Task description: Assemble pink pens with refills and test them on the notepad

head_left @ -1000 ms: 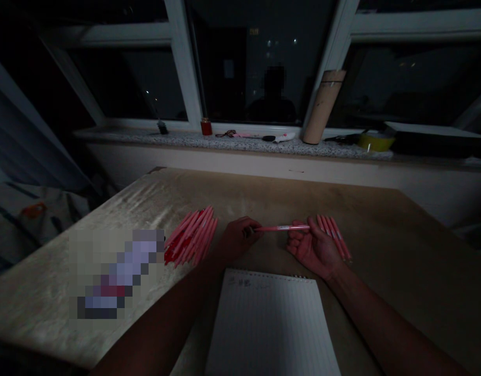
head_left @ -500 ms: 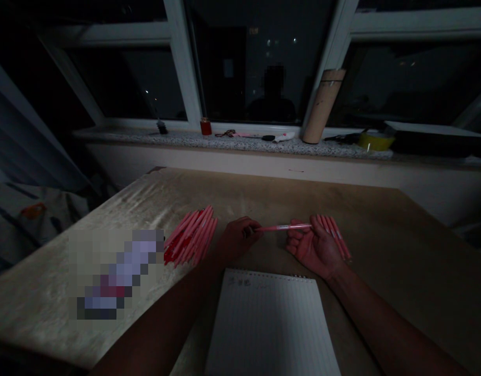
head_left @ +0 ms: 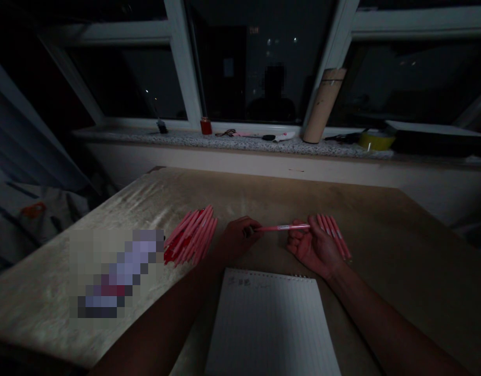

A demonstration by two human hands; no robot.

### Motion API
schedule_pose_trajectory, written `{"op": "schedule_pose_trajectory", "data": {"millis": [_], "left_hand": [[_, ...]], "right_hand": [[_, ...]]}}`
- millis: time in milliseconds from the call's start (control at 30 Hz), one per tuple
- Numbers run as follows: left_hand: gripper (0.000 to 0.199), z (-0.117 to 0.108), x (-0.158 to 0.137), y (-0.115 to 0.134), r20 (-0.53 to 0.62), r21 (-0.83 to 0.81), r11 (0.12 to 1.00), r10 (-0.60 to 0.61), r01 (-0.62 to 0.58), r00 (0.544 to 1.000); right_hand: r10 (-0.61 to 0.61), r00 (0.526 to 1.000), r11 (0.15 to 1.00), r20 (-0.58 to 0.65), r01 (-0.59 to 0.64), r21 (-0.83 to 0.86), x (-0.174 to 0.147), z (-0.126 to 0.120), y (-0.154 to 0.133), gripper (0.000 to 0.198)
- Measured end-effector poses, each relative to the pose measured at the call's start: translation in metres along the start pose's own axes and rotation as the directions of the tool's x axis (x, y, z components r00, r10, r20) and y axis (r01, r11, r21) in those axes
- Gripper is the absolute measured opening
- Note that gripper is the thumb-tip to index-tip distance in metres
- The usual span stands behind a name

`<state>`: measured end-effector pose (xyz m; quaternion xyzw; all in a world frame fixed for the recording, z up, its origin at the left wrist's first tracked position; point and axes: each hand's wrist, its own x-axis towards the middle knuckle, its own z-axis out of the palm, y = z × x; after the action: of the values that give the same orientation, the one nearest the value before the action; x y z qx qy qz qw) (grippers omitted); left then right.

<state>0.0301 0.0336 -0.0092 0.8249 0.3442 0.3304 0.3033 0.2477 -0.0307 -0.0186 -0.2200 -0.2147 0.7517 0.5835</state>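
A slim pink pen (head_left: 285, 227) with a pale label is held level between my two hands, above the table. My left hand (head_left: 240, 234) pinches its left end. The fingers of my right hand (head_left: 316, 243) are closed on the other end, palm partly turned up. Left of my left hand lies a heap of similar pink pens (head_left: 193, 235), some with red parts. Several more pink pens (head_left: 334, 235) lie side by side just beyond my right hand. Nearer to me, between my forearms, is a spiral-bound lined notepad (head_left: 274, 324) with some writing at its top.
The brown table (head_left: 264, 193) reaches to the wall below the window. A blurred-out object (head_left: 121, 274) lies at the left. On the stone sill (head_left: 178, 138) stand a red jar (head_left: 205, 126), a tall tan cylinder (head_left: 324, 107) and a yellow tape roll (head_left: 376, 141).
Almost nothing differs. The right end of the pen and the fingertips of my right hand have shifted very slightly to the left.
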Motion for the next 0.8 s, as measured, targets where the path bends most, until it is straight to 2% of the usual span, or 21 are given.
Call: {"op": "schedule_pose_trajectory", "data": {"millis": [800], "left_hand": [[0.022, -0.0007, -0.0007, -0.0013, 0.011, 0.01, 1.0, 0.005, -0.005, 1.0]], "right_hand": [[-0.009, 1.0, 0.999, -0.028, 0.007, -0.04, 0.0006, 0.0, -0.0016, 0.036]]}}
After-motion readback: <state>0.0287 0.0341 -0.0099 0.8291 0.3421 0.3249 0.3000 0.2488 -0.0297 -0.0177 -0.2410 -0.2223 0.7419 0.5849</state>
